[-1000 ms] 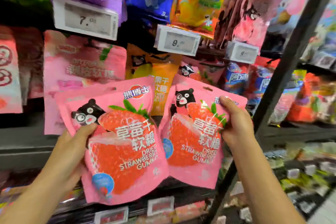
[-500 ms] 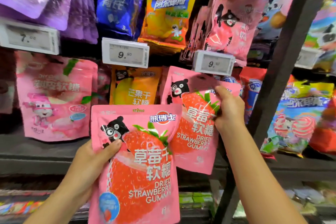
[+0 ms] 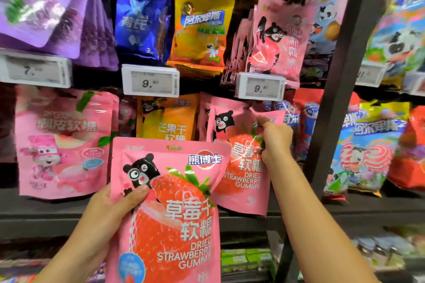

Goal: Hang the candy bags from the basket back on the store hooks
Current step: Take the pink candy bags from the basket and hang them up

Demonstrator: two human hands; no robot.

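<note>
My right hand point(image 3: 274, 139) pinches one strawberry gummy bag point(image 3: 239, 161) at its hook; left hand point(image 3: 108, 209) grips the second bag point(image 3: 174, 213), probably next.

Two hands, left point(image 3: 110, 209) and right point(image 3: 274, 139), each hold one strawberry gummy bag: near point(image 3: 174, 213), far point(image 3: 239, 163). Three price tags show clearly: point(image 3: 34, 69), point(image 3: 150, 80), point(image 3: 261, 86).

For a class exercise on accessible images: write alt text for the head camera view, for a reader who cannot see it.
A person's right hand pinches the top of a pink strawberry gummy bag raised to a store rack, under a 9.90 price tag. The left hand holds a matching bag lower down, among hanging candy bags.
</note>
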